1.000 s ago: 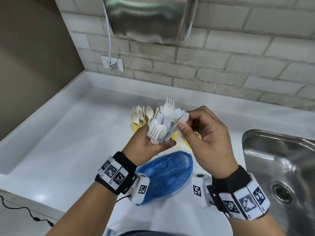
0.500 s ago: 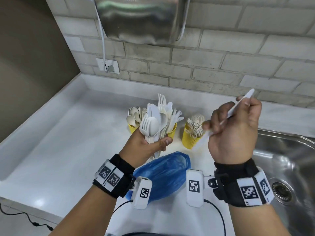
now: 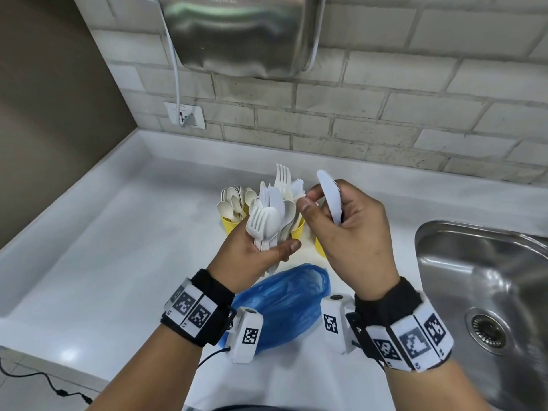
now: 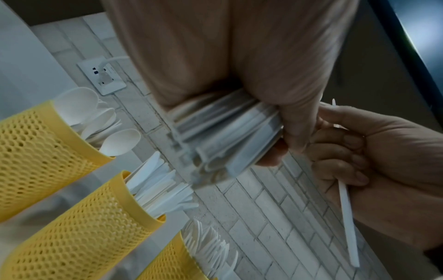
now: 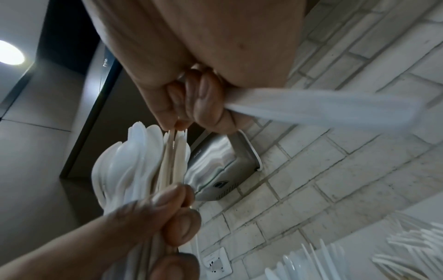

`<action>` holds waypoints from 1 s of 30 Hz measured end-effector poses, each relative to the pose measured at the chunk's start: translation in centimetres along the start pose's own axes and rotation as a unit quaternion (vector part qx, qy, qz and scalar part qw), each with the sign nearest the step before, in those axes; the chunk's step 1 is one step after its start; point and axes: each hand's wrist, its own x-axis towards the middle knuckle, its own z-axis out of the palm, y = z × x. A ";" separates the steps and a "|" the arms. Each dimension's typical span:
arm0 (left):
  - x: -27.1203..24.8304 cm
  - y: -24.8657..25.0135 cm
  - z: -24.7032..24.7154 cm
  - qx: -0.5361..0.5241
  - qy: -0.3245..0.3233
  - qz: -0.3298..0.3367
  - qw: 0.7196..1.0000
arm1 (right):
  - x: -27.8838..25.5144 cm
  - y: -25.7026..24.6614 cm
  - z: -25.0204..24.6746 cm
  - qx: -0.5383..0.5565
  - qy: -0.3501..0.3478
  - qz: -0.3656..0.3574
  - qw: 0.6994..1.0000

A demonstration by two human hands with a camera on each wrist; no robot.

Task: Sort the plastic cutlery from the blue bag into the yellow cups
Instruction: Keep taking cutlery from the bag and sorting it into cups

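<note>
Head view: white counter point(image 3: 89, 262), brick wall point(image 3: 385, 120), steel sink point(image 3: 480, 277).

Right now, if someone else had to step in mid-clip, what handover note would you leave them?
Left hand: grips a mixed bundle of cutlery (forks, spoons, knives) above the cups.
Right hand: holds one knife tucked in its curled fingers while thumb and forefinger reach into the bundle's tips.
Three yellow cups stand at the back of the counter: spoon cup, knife cup, fork cup, each already partly filled.
Blue bag lies crumpled below the hands; contents not visible.
Left: drop the held knife in the knife cup, then sort the rest of the bundle.
</note>
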 end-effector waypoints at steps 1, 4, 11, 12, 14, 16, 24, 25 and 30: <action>0.0 0.0 0.0 0.002 0.000 -0.001 1.000 | 0.0 0.0 0.1 -0.008 0.007 -0.007 1.000; 0.0 -0.2 0.0 0.010 0.003 0.000 1.000 | -0.1 0.1 0.4 -0.043 0.022 -0.027 0.998; -0.1 -0.4 -0.1 0.015 -0.001 0.006 1.000 | 0.4 -0.7 -0.1 0.059 0.054 -0.020 0.997; -0.2 -0.3 -0.1 0.016 0.000 0.006 1.000 | 0.6 -0.7 -0.2 0.079 0.065 -0.020 0.995; -0.1 -0.3 -0.2 0.022 0.005 0.009 1.000 | 0.8 -0.4 -0.5 0.105 0.063 -0.015 0.992; 0.0 -0.2 -0.3 0.026 0.005 0.012 1.000 | 0.7 -0.1 -0.6 0.091 0.026 -0.010 0.995; 0.0 0.4 -0.1 0.048 0.006 0.019 0.999 | 0.4 0.4 -0.7 0.124 0.056 -0.014 0.991; 0.0 0.5 0.0 0.053 0.004 0.024 0.998 | 0.4 0.4 -0.7 0.125 0.034 -0.009 0.992; 0.1 1.4 0.6 0.080 0.033 0.076 0.993 | 0.4 1.3 0.0 0.157 0.028 0.046 0.986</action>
